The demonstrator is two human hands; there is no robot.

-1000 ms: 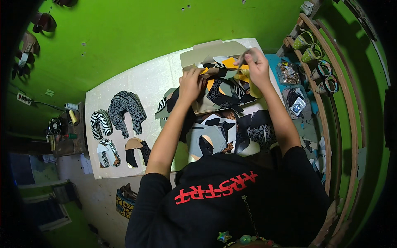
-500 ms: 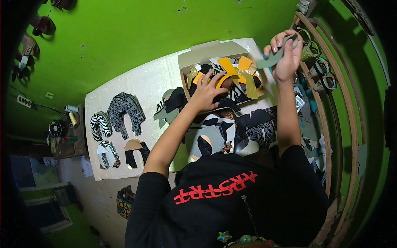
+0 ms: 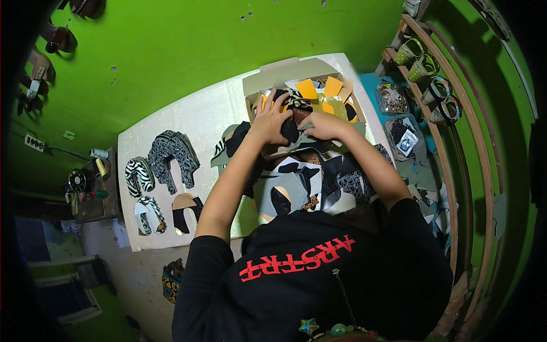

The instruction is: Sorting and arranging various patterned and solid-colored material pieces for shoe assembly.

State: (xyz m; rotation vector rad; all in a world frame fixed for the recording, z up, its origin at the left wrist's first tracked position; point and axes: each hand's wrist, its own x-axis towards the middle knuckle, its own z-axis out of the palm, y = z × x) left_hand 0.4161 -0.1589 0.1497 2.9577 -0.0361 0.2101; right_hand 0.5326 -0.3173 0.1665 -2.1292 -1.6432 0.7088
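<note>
inside cardboard box (image 3: 257,85), both hands (image 3: 296,122)

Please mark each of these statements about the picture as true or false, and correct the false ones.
1. Both hands are inside the cardboard box. True: the left hand and the right hand rest on the cut pieces in it.
2. The wall behind the table is blue. False: the wall is green.
3. Zebra-striped cut pieces lie on the white table, to the person's left. True.
4. The box holds only black pieces. False: orange pieces also show in it.
5. The sandals stand on the white table. False: they stand on a wooden rack at the right.
</note>
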